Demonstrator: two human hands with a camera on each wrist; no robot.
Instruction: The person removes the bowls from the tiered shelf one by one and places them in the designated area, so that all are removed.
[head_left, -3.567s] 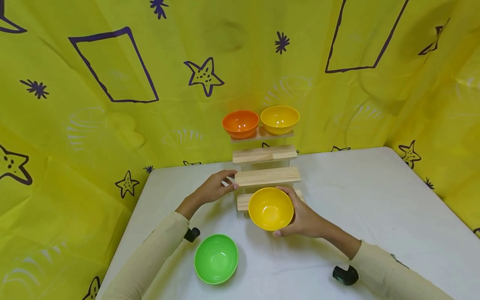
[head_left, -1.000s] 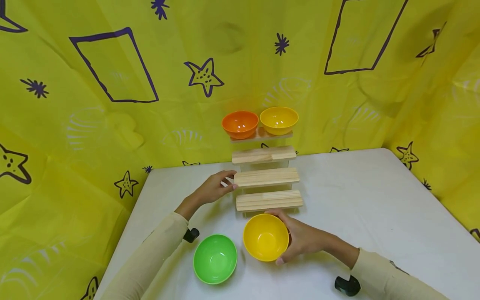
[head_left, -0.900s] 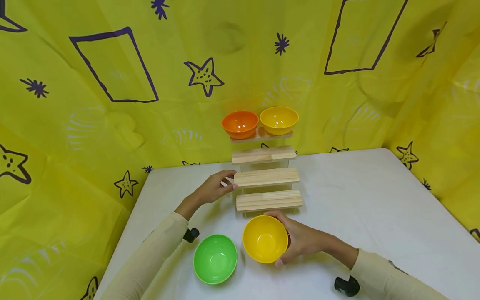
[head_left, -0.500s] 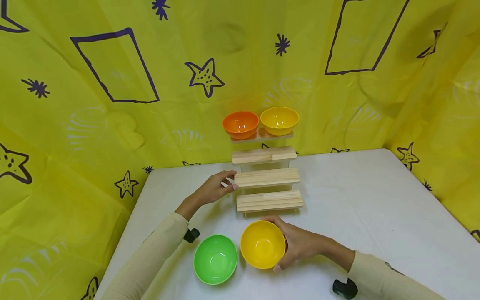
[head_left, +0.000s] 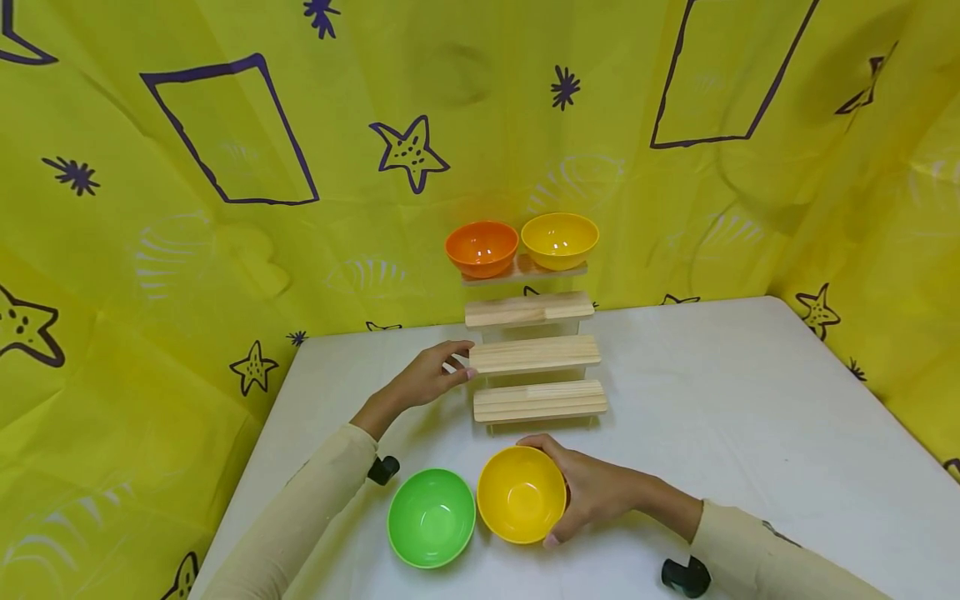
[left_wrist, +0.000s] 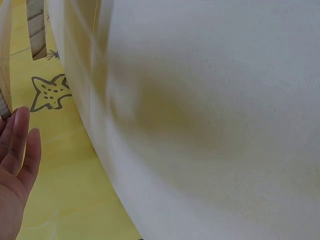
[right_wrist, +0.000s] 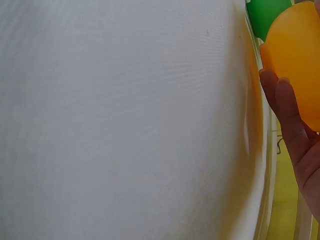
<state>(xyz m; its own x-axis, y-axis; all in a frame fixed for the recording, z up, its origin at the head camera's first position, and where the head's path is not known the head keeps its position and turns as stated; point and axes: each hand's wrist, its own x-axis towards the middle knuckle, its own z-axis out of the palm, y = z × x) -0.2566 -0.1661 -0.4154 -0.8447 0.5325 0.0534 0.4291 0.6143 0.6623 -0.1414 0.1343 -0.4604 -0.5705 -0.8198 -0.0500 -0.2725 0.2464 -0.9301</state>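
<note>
My right hand grips the right side of a yellow bowl, thumb near the front and fingers behind. In the right wrist view, the fingers lie along the outside of this yellow bowl. A green bowl stands on the table just left of it; their rims almost meet. My left hand holds the left end of a step on the stepped wooden stand between thumb and fingers. Whether the held bowl's base touches the table cannot be made out.
On the stand's top step sit an orange bowl and a second yellow bowl, side by side. White cloth covers the table. A yellow patterned sheet hangs behind and along both sides.
My right hand has brought the yellow bowl from in front of the stand's lowest step toward me and slightly left, up beside the green bowl. My left hand has stayed at the stand.
</note>
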